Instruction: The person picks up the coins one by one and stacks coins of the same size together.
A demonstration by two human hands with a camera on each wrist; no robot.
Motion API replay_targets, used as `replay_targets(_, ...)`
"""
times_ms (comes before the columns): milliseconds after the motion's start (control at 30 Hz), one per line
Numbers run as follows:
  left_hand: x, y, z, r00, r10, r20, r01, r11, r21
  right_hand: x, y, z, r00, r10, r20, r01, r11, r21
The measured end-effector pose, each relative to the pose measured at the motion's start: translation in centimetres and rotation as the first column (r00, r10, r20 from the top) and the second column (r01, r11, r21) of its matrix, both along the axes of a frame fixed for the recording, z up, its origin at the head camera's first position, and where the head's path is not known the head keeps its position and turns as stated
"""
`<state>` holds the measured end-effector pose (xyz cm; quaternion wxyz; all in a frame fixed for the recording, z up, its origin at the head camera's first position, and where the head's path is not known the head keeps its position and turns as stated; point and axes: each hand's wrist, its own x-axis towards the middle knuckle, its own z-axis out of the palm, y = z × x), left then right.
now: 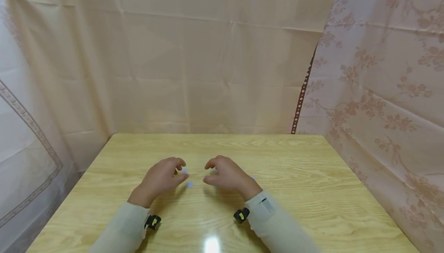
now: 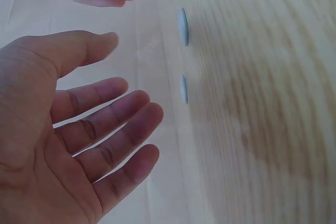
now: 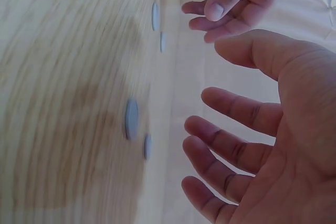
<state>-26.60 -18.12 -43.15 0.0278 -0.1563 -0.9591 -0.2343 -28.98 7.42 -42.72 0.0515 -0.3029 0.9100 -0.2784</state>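
Hands [image 1: 160, 178] [image 1: 227, 175] wide, loosely spread; small thin discs [image 3: 132, 119], pale blue-grey, rounded, flat on wood-grained table [image 1: 295, 160].

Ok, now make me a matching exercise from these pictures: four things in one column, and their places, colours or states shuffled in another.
Column one
1. left hand
2. small discs
3. tabletop
4. floral cloth

Column two
A. bluish-grey, lying flat
B. hanging at the head view's right
C. raised, holding nothing
D. yellowish, with wood grain

Right pairs: 1-C; 2-A; 3-D; 4-B
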Motion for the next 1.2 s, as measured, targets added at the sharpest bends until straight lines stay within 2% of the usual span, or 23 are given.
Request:
replay_targets(167, -0.1, 0.0, 0.0, 0.999, -0.020, 0.044, 0.019, 0.999, 0.032, -0.1, -0.9, -0.2, 1.000, 0.003, 0.002, -0.003, 1.000, 0.013)
replay_targets(367, 0.0, 0.5, -0.1, 0.991, -0.001, 0.133, -0.006, 0.999, 0.053, 0.0, -2.0, -0.5, 1.000, 0.016, 0.025, -0.017, 0.999, 0.035)
replay_targets(633, -0.3, 1.2, -0.6, 0.986, 0.019, 0.163, -0.026, 0.999, 0.039, 0.0, -2.9, -0.9, 0.994, -0.007, 0.111, 0.004, 1.000, 0.025)
replay_targets(733, -0.3, 1.3, -0.8, 0.989, 0.016, 0.148, -0.021, 0.999, 0.027, 0.1, -3.3, -0.9, 0.996, -0.014, 0.093, 0.009, 0.998, 0.058)
replay_targets(900, -0.3, 1.5, -0.9, 0.984, -0.039, 0.175, 0.033, 0.999, 0.038, 0.4, -3.8, -0.7, 0.999, -0.042, 0.035, 0.036, 0.990, 0.137)
replay_targets(1067, 0.0, 1.4, -1.2, 0.987, -0.014, 0.162, 0.005, 0.998, 0.057, 0.9, -4.2, -0.5, 0.998, -0.062, -0.024, 0.066, 0.982, 0.179)
replay_targets(1200, 0.0, 1.5, -1.4, 0.988, -0.004, 0.157, -0.008, 0.997, 0.074, 1.1, -4.3, -0.7, 0.996, -0.092, -0.020, 0.094, 0.981, 0.171)
